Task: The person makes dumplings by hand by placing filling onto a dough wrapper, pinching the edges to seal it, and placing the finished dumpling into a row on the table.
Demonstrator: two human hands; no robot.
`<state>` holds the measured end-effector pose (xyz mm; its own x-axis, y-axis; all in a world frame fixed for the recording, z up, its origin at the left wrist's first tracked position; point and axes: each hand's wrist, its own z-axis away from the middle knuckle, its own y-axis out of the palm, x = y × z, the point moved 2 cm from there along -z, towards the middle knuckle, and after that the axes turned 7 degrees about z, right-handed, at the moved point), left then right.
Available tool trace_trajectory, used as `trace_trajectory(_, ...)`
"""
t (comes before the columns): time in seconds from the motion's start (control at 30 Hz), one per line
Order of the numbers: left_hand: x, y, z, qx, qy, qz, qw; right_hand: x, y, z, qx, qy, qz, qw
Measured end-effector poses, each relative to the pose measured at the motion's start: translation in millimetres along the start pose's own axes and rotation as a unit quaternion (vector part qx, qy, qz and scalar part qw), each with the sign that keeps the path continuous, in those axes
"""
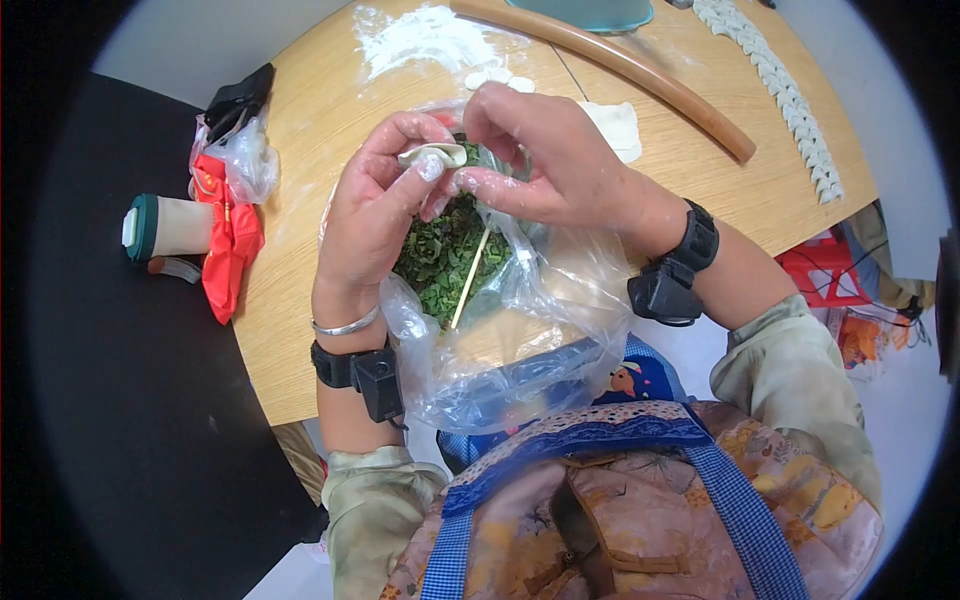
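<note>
My left hand [375, 185] is closed around a small folded dumpling [448, 157], its thumb pressed on the side of the pale dough. Just to the right, my right hand [545, 155] has its fingers curled and its thumb apart from them, with the fingertips close to the dumpling. Flour whitens the fingers of both hands. Below them lies a chopped green filling [430, 262] inside a clear plastic bag [560, 300]. A light wooden stick [471, 280] rests in the filling. The hands cover part of the greens.
A long rolling pin [640, 75] lies across the table [290, 300]. Behind my hands are loose flour [430, 40] and dough wrappers [612, 128]. Rows of dumplings [785, 95] line the right side. A green-and-white cup [170, 226] and red bag [228, 255] are at the left edge.
</note>
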<state>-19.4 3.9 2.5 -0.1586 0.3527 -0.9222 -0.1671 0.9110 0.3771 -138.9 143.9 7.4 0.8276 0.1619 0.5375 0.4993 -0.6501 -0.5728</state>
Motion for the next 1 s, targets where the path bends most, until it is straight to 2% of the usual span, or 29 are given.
trace_trajectory(0.07, 0.4, -1.1, 0.0, 0.013, 0.005, -0.001, 1.000, -1.3, 2.2, 0.1, 0.033, -0.014, 0.013, 0.999)
trace_trajectory(0.37, 1.0, 2.9, 0.3, 0.000, -0.002, -0.003, 1.000, -0.2, 3.9, -0.3, 0.012, -0.086, 0.037, 0.996)
trace_trajectory(0.6, -0.4, 0.0, 0.8, 0.015, -0.006, -0.014, 1.000, -1.7, 6.4, 0.6, 0.013, -0.095, 0.062, 0.993)
trace_trajectory(0.8, -0.3, 0.0, 0.7, 0.011, -0.007, -0.024, 1.000, -2.8, 9.5, 0.0, -0.030, -0.114, 0.068, 0.991)
trace_trajectory(1.0, -2.3, 1.2, 0.7, 0.023, -0.007, -0.016, 1.000, 1.5, -0.2, -1.4, 0.020, -0.088, 0.053, 0.995)
